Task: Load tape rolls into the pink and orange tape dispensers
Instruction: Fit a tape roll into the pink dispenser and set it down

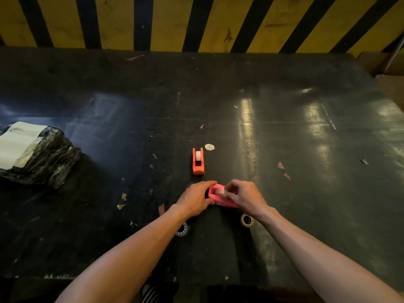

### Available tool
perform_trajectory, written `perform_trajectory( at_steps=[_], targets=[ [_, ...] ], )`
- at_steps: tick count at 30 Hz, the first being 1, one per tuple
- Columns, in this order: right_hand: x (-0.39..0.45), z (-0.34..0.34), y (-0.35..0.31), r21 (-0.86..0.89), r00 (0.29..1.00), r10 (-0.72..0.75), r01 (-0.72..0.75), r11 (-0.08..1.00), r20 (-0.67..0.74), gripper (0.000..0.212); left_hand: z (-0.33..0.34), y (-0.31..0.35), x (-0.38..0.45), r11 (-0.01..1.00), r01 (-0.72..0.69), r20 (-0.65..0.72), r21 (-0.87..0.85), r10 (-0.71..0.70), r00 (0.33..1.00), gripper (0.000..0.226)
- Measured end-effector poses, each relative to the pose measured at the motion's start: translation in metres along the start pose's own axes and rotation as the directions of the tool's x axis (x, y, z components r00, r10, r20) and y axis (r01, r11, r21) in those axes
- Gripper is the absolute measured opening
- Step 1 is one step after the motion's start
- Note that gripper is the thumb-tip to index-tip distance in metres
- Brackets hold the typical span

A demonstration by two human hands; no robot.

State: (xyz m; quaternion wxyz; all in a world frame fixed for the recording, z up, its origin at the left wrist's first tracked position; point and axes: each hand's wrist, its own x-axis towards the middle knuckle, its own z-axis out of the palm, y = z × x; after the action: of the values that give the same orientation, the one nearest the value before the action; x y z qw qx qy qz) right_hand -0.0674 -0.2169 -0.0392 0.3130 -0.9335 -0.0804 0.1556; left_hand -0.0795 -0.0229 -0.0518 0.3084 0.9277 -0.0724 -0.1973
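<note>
The pink tape dispenser (215, 196) lies on the black table between my hands. My left hand (195, 199) grips its left end. My right hand (244, 196) pinches a tape roll (220, 190) sitting in the top of the pink dispenser; whether the roll is fully seated I cannot tell. The orange tape dispenser (198, 161) stands just beyond, with a white tape roll (198, 155) in it. Two loose rolls lie near my forearms: a clear one (182, 230) under my left wrist and a yellowish one (247, 220) beside my right wrist.
A bundle wrapped in black plastic with a white label (32, 154) sits at the left. Small paper and tape scraps (281, 165) dot the table (306, 138). A yellow-and-black striped wall (196, 20) stands behind. Cardboard boxes (384, 64) are at the far right.
</note>
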Motion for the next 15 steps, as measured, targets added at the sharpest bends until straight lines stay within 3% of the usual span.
perform_trajectory(
  at_steps=[4,9,15],
  targets=[
    [0.002,0.000,-0.006,-0.123,1.000,0.009,-0.007,0.992,0.012,0.011,0.002,-0.001,0.002,1.000,0.013,0.001,-0.002,-0.013,1.000,0.070],
    [0.000,-0.003,-0.010,-0.145,0.999,0.031,-0.027,0.989,0.025,0.013,-0.003,0.001,0.005,1.000,0.004,0.023,0.023,-0.005,1.000,0.070],
    [-0.010,-0.006,-0.014,-0.022,0.993,0.109,-0.108,0.994,0.038,0.031,-0.001,0.007,0.003,0.997,-0.065,0.030,-0.040,0.066,0.997,0.058]
  ],
)
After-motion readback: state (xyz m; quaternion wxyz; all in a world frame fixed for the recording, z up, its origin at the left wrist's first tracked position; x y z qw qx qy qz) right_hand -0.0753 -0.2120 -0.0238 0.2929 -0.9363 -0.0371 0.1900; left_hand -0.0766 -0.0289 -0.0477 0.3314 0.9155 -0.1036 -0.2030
